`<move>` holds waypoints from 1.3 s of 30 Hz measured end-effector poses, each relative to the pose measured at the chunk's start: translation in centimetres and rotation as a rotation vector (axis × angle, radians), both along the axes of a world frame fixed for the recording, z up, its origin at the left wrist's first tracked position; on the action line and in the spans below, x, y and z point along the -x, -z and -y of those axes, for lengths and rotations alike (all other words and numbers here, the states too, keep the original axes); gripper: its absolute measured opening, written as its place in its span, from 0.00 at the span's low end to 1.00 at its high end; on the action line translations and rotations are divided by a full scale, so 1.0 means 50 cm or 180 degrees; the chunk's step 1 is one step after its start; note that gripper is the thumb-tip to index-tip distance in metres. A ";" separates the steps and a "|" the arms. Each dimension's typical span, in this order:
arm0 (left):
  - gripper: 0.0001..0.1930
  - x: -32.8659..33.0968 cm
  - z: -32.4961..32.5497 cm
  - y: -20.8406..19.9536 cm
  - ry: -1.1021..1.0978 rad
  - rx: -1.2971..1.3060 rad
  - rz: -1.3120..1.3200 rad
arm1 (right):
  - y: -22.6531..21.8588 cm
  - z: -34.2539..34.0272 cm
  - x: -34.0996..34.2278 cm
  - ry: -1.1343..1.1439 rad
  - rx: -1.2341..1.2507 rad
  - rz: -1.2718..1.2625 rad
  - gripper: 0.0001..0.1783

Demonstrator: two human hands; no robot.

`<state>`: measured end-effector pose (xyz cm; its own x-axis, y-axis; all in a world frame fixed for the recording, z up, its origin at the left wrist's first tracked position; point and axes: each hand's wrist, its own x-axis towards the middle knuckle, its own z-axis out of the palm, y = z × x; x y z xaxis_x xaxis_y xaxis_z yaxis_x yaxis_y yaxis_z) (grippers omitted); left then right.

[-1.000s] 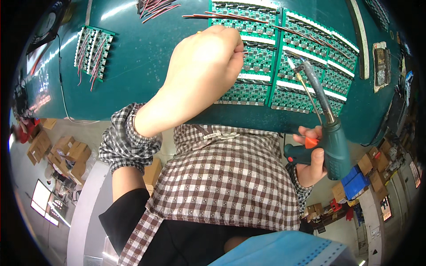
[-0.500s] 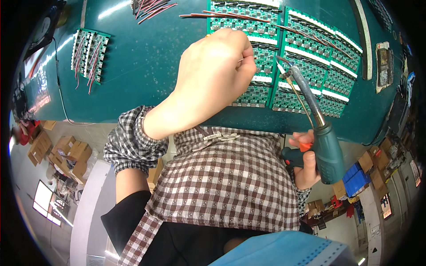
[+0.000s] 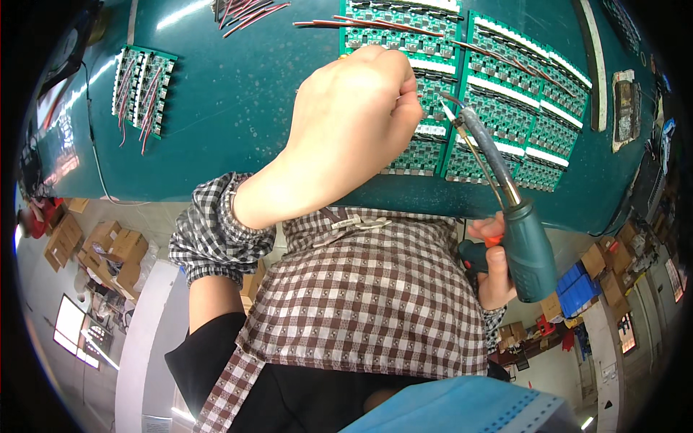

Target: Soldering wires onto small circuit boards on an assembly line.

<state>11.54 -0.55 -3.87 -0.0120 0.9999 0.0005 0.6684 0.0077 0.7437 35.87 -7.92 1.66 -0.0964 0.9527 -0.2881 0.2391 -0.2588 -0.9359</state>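
Note:
My left hand (image 3: 354, 123) is closed in a pinch over the left panel of green circuit boards (image 3: 419, 162). Only small bits of a thin wire (image 3: 420, 96) show at its fingers; the hand covers the rest. In my right hand (image 3: 495, 278) is a dark green soldering gun (image 3: 530, 252) with an orange trigger. Its metal tip points up and left, just right of my left fingertips and over the boards. Whether the tip touches a board I cannot tell. Beside that panel lies a second circuit board panel (image 3: 498, 119). Red and black wires (image 3: 390, 27) rest across the boards.
A smaller board panel with wires (image 3: 144, 94) lies on the green table (image 3: 224, 108) at the left. A bundle of loose wires (image 3: 249, 13) is at the far edge. To the right are a metal strip (image 3: 593, 65) and a worn block-shaped holder (image 3: 626, 108).
The soldering gun's tip has moved slightly left, closer to my left fingers. My left hand has shifted a little to the right, still pinched.

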 end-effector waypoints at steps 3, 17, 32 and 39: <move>0.04 0.000 -0.002 -0.003 -0.0007 0.0029 0.0118 | -0.007 -0.006 0.004 -0.0114 0.0008 0.0201 0.28; 0.04 0.002 -0.001 -0.003 0.0035 0.0000 0.0044 | -0.012 -0.002 0.011 -0.0121 0.0300 0.0266 0.28; 0.04 -0.001 -0.001 0.002 0.0048 -0.0049 0.0007 | -0.018 0.001 0.008 -0.0108 0.0531 0.0385 0.28; 0.04 -0.001 -0.002 -0.002 0.0052 -0.0025 0.0036 | -0.019 -0.001 0.010 -0.0101 0.0439 0.0325 0.28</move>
